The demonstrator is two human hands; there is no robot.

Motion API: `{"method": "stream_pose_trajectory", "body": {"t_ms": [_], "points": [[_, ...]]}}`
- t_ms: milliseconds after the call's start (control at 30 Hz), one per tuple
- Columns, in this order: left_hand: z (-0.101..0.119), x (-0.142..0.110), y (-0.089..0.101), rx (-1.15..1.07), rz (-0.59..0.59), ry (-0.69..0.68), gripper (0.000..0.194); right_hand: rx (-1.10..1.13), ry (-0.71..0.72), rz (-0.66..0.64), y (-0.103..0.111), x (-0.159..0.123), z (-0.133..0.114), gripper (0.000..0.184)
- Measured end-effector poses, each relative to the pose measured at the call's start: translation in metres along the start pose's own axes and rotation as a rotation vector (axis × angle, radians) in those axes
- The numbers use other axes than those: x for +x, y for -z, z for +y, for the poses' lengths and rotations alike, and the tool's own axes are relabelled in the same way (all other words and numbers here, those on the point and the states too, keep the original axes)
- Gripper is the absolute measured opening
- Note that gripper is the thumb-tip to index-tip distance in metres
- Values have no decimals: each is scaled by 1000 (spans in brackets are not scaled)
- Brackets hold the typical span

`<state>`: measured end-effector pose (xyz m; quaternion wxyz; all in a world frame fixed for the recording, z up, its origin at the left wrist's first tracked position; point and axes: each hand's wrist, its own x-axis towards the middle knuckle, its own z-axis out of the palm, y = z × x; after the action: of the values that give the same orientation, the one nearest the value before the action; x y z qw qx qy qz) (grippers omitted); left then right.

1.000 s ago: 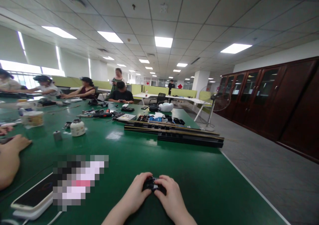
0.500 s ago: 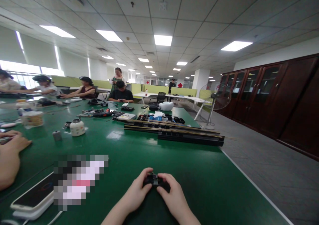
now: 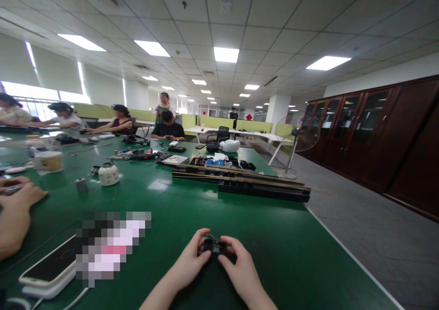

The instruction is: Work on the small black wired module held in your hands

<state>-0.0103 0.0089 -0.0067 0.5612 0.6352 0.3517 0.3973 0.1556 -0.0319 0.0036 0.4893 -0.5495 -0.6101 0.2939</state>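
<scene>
Centrally, left hand [image 3: 194, 258] and right hand [image 3: 236, 260] clamped on small dark boxy device [image 3: 215, 247], glossy green tabletop [image 3: 164, 227].

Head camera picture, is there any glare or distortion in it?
In the head view, ceiling lights glare white, the green tabletop carries pale reflections, wide-angle stretch slants the wooden cabinets, and coarse pixel blocks hide part of the table's left side.

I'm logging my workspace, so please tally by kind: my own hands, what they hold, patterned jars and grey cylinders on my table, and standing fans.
Hands (left hand, right hand): 2
Held black device: 1
Patterned white jar: 1
Grey cylinder: 1
Standing fan: 1
Total: 6
</scene>
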Motion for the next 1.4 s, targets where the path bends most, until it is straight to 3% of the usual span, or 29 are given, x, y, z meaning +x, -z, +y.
{"method": "stream_pose_trajectory", "body": {"t_ms": [400,867,1233,1400], "points": [[-4,0,-5,-148,-32,-5,71,1,-14,-6,-1,0,0,36],[8,-2,-7,-164,2,18,41,-27,-17,-24,-3,-1,3,37],[17,-5,-7,-200,11,42,41,-33,-21,-31,-2,-1,3,40],[11,-4,-5,-263,15,53,54,-32,-10,-25,-2,-1,4,39]]}}
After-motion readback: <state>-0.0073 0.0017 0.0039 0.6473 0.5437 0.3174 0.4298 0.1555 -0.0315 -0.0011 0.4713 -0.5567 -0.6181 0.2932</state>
